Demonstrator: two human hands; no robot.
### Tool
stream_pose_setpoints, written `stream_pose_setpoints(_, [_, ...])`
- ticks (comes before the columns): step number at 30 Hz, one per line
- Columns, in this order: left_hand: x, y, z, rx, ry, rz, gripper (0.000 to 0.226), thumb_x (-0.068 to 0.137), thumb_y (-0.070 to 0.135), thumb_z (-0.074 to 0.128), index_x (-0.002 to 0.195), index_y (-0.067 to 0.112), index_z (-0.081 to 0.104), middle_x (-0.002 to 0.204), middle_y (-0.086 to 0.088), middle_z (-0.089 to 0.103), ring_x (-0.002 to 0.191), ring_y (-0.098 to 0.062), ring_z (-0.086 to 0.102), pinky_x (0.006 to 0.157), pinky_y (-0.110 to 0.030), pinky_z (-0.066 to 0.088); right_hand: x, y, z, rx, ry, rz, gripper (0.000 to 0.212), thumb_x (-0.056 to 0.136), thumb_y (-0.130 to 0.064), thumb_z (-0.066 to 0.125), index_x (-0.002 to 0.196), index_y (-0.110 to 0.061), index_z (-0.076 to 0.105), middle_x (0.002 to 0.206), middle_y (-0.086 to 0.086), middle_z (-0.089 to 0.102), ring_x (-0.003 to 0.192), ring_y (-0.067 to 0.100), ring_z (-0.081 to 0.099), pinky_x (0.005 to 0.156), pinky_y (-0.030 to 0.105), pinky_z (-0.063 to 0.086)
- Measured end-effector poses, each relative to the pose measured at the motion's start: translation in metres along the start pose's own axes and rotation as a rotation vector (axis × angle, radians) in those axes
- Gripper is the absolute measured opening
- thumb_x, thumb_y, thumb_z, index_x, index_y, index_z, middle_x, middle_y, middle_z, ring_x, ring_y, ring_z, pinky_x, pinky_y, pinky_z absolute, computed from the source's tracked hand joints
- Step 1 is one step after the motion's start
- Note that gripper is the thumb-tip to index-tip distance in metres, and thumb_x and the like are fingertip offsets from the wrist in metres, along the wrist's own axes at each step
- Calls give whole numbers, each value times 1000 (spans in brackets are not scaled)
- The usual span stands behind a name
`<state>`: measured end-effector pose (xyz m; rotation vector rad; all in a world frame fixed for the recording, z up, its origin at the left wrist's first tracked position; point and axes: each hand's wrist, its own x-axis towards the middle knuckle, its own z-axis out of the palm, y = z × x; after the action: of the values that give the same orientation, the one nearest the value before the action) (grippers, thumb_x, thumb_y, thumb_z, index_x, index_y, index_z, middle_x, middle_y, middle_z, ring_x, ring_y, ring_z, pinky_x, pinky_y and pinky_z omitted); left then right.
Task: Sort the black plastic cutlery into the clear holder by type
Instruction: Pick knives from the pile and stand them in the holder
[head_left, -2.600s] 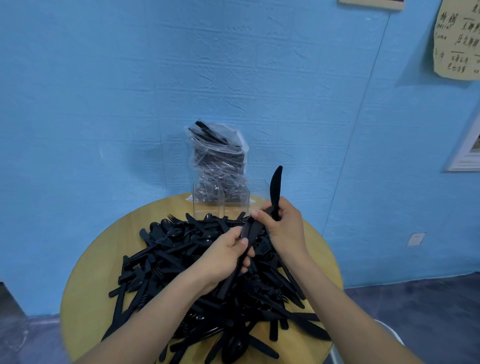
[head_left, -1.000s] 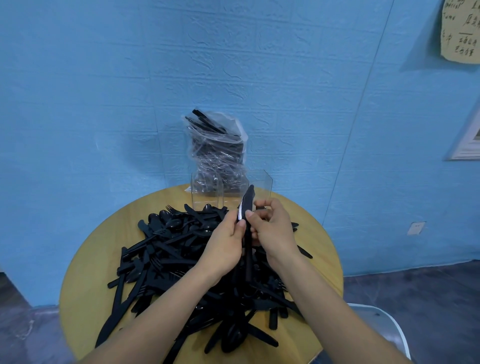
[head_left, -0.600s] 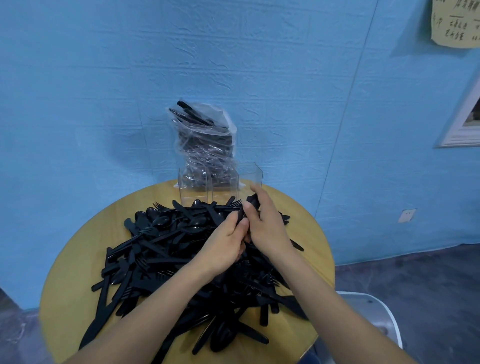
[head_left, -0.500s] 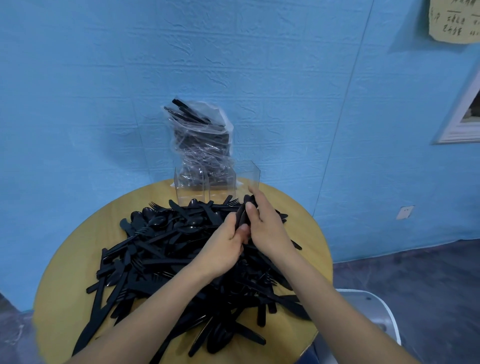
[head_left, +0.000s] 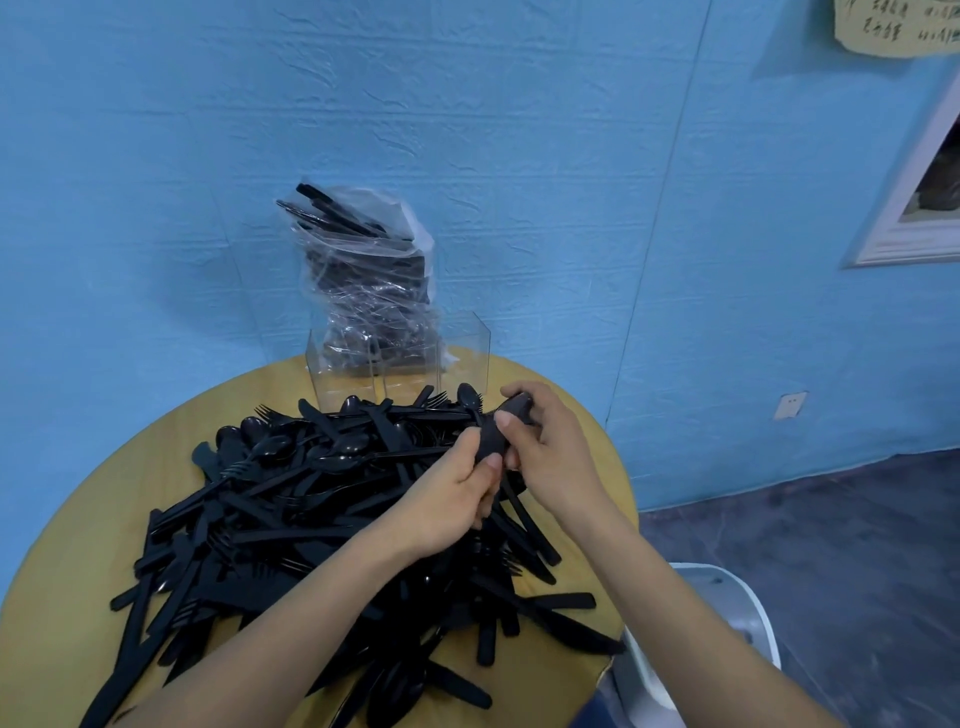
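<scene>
A big heap of black plastic cutlery (head_left: 291, 519) covers the round wooden table (head_left: 78, 613): knives, forks and spoons mixed. The clear holder (head_left: 400, 358) with its compartments stands at the table's far edge. Above the heap's right side, my left hand (head_left: 447, 499) and my right hand (head_left: 550, 452) both grip a small bunch of black knives (head_left: 493, 436). The left hand holds the bunch lower down, the right hand pinches its upper end. The bunch's lower part is hidden behind my fingers.
A clear plastic bag (head_left: 369, 275) full of black cutlery stands behind the holder against the blue wall. A white chair (head_left: 696, 649) sits at the lower right beside the table. A wall socket (head_left: 789, 405) is on the right.
The knife held upright in my right hand has come down and joined the bunch between both hands. My hands have lowered towards the heap, close to the holder.
</scene>
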<state>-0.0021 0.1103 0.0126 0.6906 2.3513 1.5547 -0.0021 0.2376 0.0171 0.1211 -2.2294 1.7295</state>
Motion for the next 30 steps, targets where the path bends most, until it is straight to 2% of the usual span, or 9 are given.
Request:
stream_pose_setpoints(3, [1,-6,1,190,51,22,19,101,21,36,119,28,35,87,7,54,77,-5,58,79,-31,52,6,7,-3,50,93,38,14,94,-6,51,103,-16,52,78,0,56,46,2,46,55,23,42])
stream_pose_setpoints(7, [2,-10,3,273,155,58,24,101,14,34,117,32,39,85,6,53,69,-6,50,66,-15,43,11,11,5,43,79,48,16,97,-11,48,111,-18,50,78,-1,57,54,5,49,59,23,43])
stream_pose_setpoints(9, [6,-14,-1,266,206,39,24,101,13,34,117,27,45,83,4,53,67,-8,47,63,-18,40,13,12,5,68,11,57,24,101,-17,41,124,-24,44,76,-2,56,57,3,51,58,21,42])
stream_pose_setpoints(11, [9,-19,-8,246,229,8,24,101,14,35,118,25,48,83,3,55,67,-9,48,65,-24,43,17,17,-2,61,-1,98,33,102,-22,38,134,-26,38,85,-2,59,67,7,57,62,21,44])
stream_pose_setpoints(15, [13,-28,-19,258,258,-42,20,101,17,34,115,21,48,81,-1,55,66,-13,49,67,-36,48,20,42,-29,-346,48,183,32,98,-19,47,130,-11,51,104,-1,57,102,20,58,76,19,37])
stream_pose_setpoints(18, [14,-32,-21,227,273,-88,23,102,15,33,119,16,48,80,2,52,67,-12,48,69,-35,50,22,62,-35,-598,-35,283,34,94,-21,56,125,-7,55,123,10,55,112,24,53,85,25,38])
stream_pose_setpoints(21, [15,-32,-20,172,282,-100,30,101,12,33,129,15,43,83,3,50,68,-10,48,67,-24,49,25,73,-28,-725,-101,309,30,90,-21,61,116,-7,60,120,13,54,109,27,52,86,29,40])
stream_pose_setpoints(27, [18,-32,-23,147,299,-109,29,101,12,34,128,10,45,83,2,50,67,-10,50,69,-27,51,26,70,-23,-799,-127,276,7,92,-15,57,96,-9,58,106,12,58,99,27,53,79,31,41])
stream_pose_setpoints(30, [19,-33,-21,152,296,-110,32,101,13,34,133,12,42,84,3,50,67,-10,49,66,-24,47,24,64,-26,-705,-123,253,3,92,-11,54,90,-11,52,94,7,60,87,22,52,75,33,43])
